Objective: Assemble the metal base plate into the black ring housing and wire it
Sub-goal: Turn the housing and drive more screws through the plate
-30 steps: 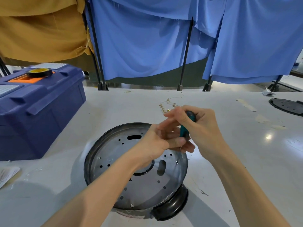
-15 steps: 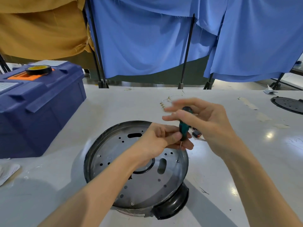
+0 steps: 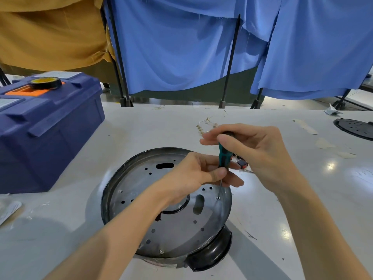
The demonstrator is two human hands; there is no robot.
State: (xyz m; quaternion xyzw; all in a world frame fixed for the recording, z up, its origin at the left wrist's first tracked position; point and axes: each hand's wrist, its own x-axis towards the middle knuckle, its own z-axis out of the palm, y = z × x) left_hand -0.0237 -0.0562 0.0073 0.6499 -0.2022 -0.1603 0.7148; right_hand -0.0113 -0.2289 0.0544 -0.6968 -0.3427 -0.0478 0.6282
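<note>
Right hand (image 3: 260,156) fingertips pinch top of green-handled screwdriver (image 3: 223,156), left hand (image 3: 193,174) pinches its lower handle, tip at small screw (image 3: 218,198) near right edge of round perforated metal base plate (image 3: 177,225), seated in black ring housing (image 3: 212,251), blue plastic toolbox (image 3: 46,134) well apart left.

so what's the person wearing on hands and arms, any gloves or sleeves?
Nothing visible. The left hand and right hand are bare: no gloves, rings, watch or wristband. No sleeves show anywhere up to the frame edge.
</note>
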